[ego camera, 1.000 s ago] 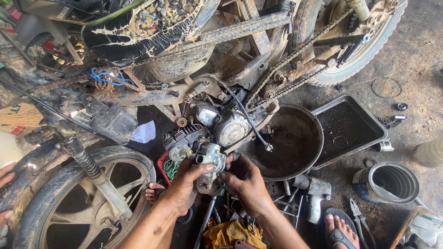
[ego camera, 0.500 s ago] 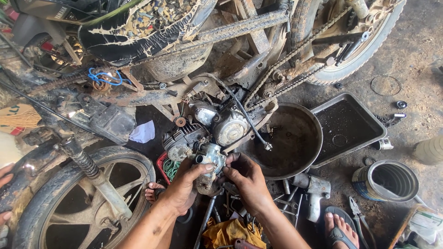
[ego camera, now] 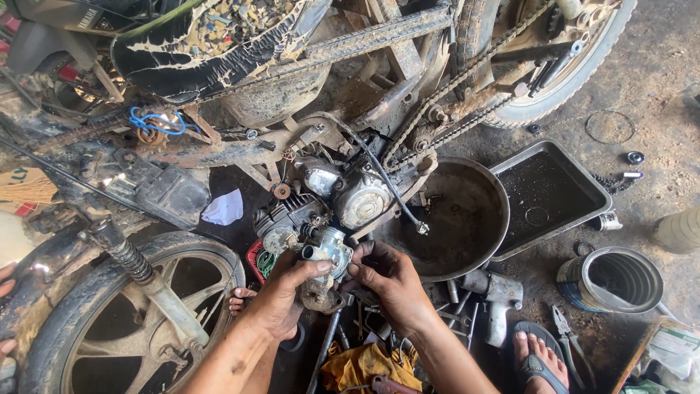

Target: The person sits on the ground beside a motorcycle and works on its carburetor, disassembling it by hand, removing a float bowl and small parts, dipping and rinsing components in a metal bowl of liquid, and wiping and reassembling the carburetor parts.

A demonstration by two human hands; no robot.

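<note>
Two bare hands meet low in the middle of the view, over a dirt floor [ego camera: 656, 80] stained dark with oil. The left hand [ego camera: 281, 295] is closed around a small metal carburettor [ego camera: 328, 252], thumb across its top and fingers curled beneath, so the part sits in its grip. The right hand [ego camera: 390, 281] touches the same part from the other side, fingers bent against its lower half; whether they pinch something small there cannot be told.

Just above the fingers lies one muddy motorcycle [ego camera: 292, 109] on its side, its engine [ego camera: 350, 193] close to the carburettor and one chain [ego camera: 467, 80] running up and away to the right. Two wheels show: a spoked front wheel [ego camera: 109, 321] left of the left hand, and a rear wheel [ego camera: 576, 66] far up to the right.

Right of the right hand sit one round pan [ego camera: 467, 219] and, beyond it, one rectangular tray [ego camera: 554, 197], both black with oil. Further right stands one ribbed grey ring [ego camera: 612, 281]. Near the right wrist lie one grey power tool [ego camera: 499, 299], one pair of pliers [ego camera: 565, 332] and one sandalled foot [ego camera: 536, 357]. Below both wrists is one yellow rag [ego camera: 364, 365]. A white scrap of cloth [ego camera: 222, 208] lies left of the engine.
</note>
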